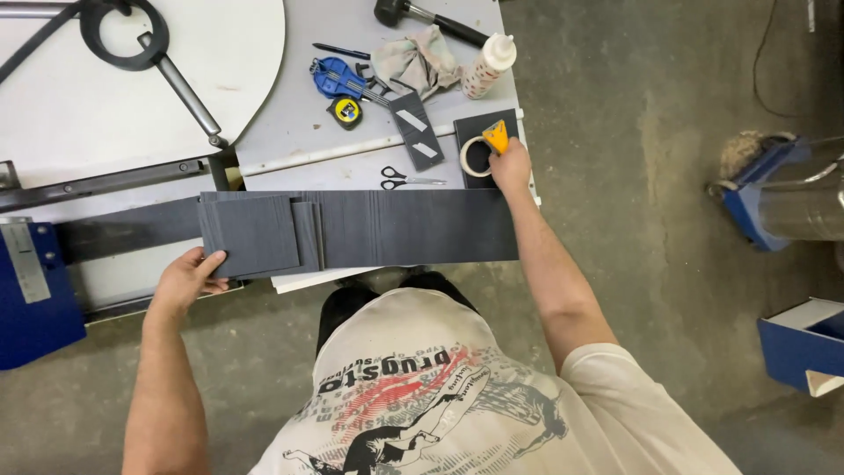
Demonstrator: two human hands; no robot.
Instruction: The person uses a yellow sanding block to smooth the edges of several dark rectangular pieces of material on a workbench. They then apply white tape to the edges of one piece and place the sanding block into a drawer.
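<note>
Grey, stained concrete floor surrounds a light grey workbench [299, 123] seen from above, with a white round-edged panel [132, 97] lying on its far left part and a black ring-ended metal lever [145, 44] on top of it. Blue open-topped bins stand on the floor at the right: one blue bin [804, 347] near the lower edge shows a pale inner wall, and its contents cannot be made out; another blue holder [756, 193] higher up carries a clear cylinder lying on its side.

Across the near edge of the bench lies a long dark grey wood-grained strip [413, 227], and on its left part sits a stack of dark grey square wood-grained pieces [255, 233], slightly fanned. The left hand [186, 277] rests at the near left corner of that stack, fingers curled under the edge and thumb on top, gripping it loosely.

The right hand [510, 167] reaches to the far side of the strip and closes its fingers around a yellow tool [498, 136], which touches a roll of pale tape [477, 157] lying on a small dark square board [483, 132].

Farther back on the bench are small scissors [409, 180], a yellow tape measure [347, 112], a blue hand tool [338, 79], a crumpled grey rag [418, 60], a white squeeze bottle [488, 63] on its side, a black rubber mallet [422, 18] and a black pen [341, 52].
</note>
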